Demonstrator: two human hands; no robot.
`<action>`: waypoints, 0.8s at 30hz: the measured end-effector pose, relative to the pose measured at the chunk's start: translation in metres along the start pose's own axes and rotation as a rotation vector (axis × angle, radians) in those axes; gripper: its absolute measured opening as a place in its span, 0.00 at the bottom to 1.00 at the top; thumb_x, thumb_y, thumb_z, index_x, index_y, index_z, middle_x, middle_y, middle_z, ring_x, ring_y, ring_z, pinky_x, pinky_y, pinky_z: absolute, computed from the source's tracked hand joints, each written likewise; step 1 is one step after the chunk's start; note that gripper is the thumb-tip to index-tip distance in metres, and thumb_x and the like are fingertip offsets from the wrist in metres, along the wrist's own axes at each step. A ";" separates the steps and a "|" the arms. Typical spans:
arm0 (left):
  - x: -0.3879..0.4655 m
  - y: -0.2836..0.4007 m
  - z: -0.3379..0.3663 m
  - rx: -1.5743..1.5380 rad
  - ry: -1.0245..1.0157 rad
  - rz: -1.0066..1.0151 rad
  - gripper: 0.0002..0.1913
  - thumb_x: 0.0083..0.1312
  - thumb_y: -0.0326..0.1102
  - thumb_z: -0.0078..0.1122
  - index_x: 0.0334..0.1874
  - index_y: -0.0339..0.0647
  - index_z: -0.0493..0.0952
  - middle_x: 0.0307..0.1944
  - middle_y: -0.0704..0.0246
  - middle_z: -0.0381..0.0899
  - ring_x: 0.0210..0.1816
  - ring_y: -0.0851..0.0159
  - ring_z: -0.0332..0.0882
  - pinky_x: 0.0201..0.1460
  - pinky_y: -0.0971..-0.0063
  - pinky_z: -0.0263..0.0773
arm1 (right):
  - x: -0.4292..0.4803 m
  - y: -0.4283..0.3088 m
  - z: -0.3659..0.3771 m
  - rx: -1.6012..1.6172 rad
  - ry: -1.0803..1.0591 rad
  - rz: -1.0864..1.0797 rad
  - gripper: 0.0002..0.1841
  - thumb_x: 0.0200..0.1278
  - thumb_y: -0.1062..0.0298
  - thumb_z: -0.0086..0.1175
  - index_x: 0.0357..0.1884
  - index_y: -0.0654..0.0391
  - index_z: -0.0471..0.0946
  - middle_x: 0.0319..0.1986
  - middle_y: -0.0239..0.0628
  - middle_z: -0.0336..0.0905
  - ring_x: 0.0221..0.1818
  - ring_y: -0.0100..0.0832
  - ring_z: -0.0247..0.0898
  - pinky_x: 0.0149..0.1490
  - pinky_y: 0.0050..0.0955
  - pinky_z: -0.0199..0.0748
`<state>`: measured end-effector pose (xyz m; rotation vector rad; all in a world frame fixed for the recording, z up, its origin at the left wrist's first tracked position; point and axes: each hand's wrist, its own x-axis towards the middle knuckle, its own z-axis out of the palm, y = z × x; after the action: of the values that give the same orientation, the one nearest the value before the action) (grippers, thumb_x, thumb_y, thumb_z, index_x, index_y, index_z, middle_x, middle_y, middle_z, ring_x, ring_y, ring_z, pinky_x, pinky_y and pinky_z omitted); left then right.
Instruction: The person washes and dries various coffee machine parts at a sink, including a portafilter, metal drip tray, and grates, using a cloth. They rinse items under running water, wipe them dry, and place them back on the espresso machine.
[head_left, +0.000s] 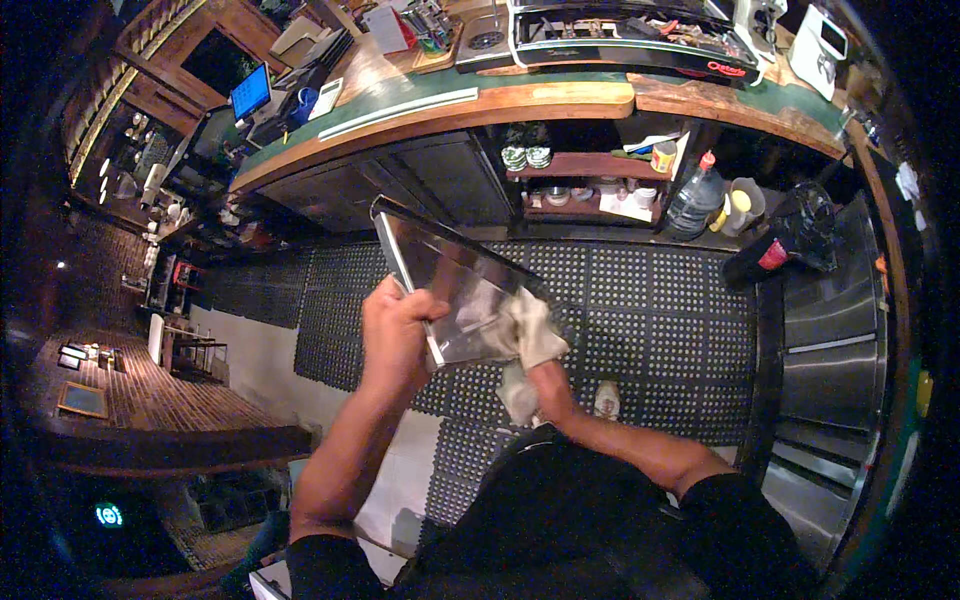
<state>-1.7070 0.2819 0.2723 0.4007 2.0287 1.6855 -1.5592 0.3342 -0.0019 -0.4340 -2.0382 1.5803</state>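
My left hand (401, 322) grips the pale edge of a flat, shiny rectangular panel (465, 285), its thumb lying over the near side. Dark reflections cover the panel, and I cannot tell whether it is glass, clear plastic or polished metal. It is held tilted in the air above the floor. At its right end my right hand (546, 373) has hold of a crumpled off-white cloth (536, 322), which touches the panel. The cloth hides most of the fingers, and a looser part of it (517, 394) hangs below the wrist.
Perforated black rubber mats (637, 315) cover the floor. Ahead runs a wood-edged counter (555, 103) bearing a calculator (326, 97) and an espresso machine (630, 45). Beneath it are shelves (592, 163) with dishes and a large plastic bottle (694, 199). Steel cabinet fronts (825, 315) line the right.
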 end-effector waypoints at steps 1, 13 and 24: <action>0.000 -0.008 0.010 -0.026 0.036 0.002 0.09 0.48 0.29 0.58 0.31 0.37 0.72 0.24 0.72 0.73 0.23 0.72 0.68 0.28 0.75 0.67 | 0.010 -0.022 -0.006 -0.230 0.004 -0.302 0.23 0.60 0.70 0.54 0.58 0.64 0.72 0.52 0.52 0.74 0.58 0.50 0.69 0.62 0.44 0.69; -0.001 -0.061 0.059 -0.355 -0.149 0.091 0.10 0.67 0.37 0.62 0.42 0.37 0.76 0.36 0.70 0.81 0.33 0.76 0.74 0.37 0.80 0.70 | 0.093 -0.060 -0.056 0.182 0.503 -0.281 0.26 0.50 0.80 0.62 0.55 0.65 0.72 0.48 0.43 0.80 0.50 0.37 0.77 0.57 0.35 0.72; 0.044 -0.187 0.021 -0.109 -0.334 0.293 0.25 0.54 0.28 0.74 0.51 0.39 0.70 0.44 0.67 0.79 0.47 0.69 0.77 0.55 0.70 0.69 | 0.067 -0.046 -0.144 0.425 0.325 0.239 0.15 0.44 0.82 0.62 0.38 0.62 0.78 0.30 0.34 0.80 0.33 0.27 0.77 0.41 0.29 0.76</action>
<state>-1.7198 0.2836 0.0797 0.9124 1.6893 1.7470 -1.5274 0.4731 0.0830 -0.7331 -1.4036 1.8825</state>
